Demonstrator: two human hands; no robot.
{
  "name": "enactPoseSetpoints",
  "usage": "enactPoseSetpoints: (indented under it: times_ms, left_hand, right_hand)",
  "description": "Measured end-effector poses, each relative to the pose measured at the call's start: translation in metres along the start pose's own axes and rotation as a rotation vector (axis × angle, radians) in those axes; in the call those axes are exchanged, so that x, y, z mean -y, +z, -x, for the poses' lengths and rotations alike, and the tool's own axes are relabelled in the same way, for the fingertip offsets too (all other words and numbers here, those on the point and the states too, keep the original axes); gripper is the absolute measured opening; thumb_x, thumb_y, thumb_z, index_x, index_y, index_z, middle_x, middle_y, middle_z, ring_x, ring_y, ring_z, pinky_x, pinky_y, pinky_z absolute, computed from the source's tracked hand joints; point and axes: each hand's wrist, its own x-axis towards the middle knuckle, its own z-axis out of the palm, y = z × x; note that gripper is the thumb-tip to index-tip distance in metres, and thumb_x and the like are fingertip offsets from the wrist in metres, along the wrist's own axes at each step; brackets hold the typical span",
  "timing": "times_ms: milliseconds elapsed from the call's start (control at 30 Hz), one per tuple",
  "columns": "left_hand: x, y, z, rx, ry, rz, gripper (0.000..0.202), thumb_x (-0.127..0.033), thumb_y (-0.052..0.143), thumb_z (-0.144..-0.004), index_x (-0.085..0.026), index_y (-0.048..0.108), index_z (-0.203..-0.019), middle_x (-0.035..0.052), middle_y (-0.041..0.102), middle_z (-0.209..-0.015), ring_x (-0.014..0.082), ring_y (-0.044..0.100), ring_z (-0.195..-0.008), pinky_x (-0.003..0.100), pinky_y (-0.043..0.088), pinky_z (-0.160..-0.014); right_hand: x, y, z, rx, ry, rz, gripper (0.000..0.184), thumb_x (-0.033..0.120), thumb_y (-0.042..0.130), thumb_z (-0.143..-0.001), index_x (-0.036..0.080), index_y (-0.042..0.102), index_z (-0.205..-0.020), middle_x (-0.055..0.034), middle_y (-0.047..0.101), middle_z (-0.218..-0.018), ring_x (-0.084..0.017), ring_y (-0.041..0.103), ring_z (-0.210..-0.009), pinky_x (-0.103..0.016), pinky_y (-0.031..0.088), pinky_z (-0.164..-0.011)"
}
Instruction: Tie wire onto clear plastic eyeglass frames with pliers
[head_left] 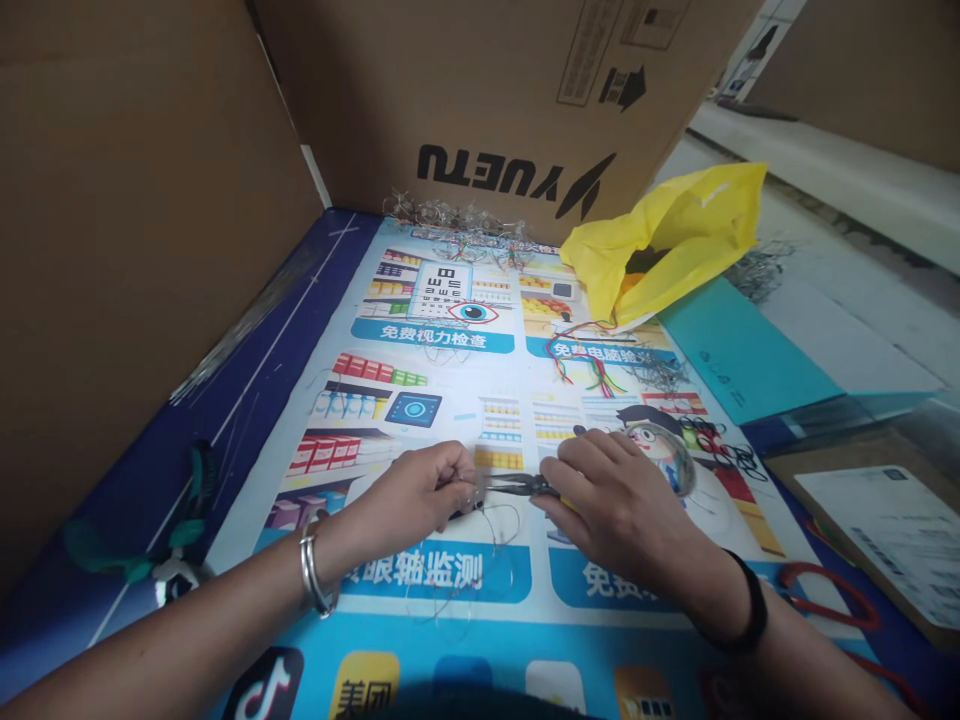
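Note:
My left hand [431, 488] pinches a thin, clear-looking wire piece [480, 488] between thumb and fingers; its exact shape is too small to make out. Fine wire loops [491, 545] trail below it over the printed sheet. My right hand [607, 490] is wrapped round needle-nose pliers [525, 484], whose handles are mostly hidden in the palm. The pliers' narrow jaws point left and reach the piece at my left fingertips. Whether the jaws grip it, I cannot tell.
Teal-handled cutters [176, 565] and straight wires [240, 325] lie on the left. Tangled wire pieces [457, 215] line the back cardboard [480, 90]. A yellow bag [675, 240], coloured cords [600, 375], black loops [720, 445] and a red ring [829, 595] are on the right.

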Motion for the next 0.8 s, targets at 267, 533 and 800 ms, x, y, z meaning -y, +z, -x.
enactPoseSetpoints:
  times_ms: [267, 533, 800]
  left_hand:
    - [-0.0035, -0.0009, -0.0001, -0.022, -0.026, -0.008, 0.009, -0.026, 0.049, -0.081, -0.019, 0.047, -0.075, -0.0060, 0.049, -0.057, 0.0075, 0.041, -0.047, 0.020, 0.030, -0.045]
    - [-0.0061, 0.0023, 0.0001, -0.149, -0.073, 0.055, 0.012, -0.029, 0.048, -0.083, -0.020, 0.045, -0.075, -0.0064, 0.050, -0.053, 0.0073, 0.045, -0.043, 0.020, 0.031, -0.044]
    - [-0.0004, 0.0038, -0.0027, -0.176, -0.070, 0.150, 0.009, -0.025, 0.048, -0.084, -0.021, 0.042, -0.077, -0.0065, 0.052, -0.053, 0.0078, 0.047, -0.043, 0.021, 0.033, -0.045]
  right_hand:
    - [0.0028, 0.0047, 0.0011, -0.030, -0.024, 0.040, 0.018, 0.033, 0.049, -0.088, 0.020, 0.055, -0.077, -0.0022, 0.051, -0.071, -0.017, 0.042, -0.068, -0.030, 0.025, -0.060]
    - [0.0082, 0.0014, 0.0022, -0.067, 0.055, 0.027, 0.020, 0.031, 0.050, -0.087, 0.019, 0.054, -0.073, -0.0035, 0.052, -0.071, -0.017, 0.043, -0.068, -0.030, 0.027, -0.061]
    - [0.0071, 0.0009, 0.0055, -0.026, 0.104, -0.010, 0.020, 0.031, 0.050, -0.087, 0.019, 0.053, -0.072, -0.0032, 0.052, -0.070, -0.017, 0.045, -0.067, -0.030, 0.027, -0.061]
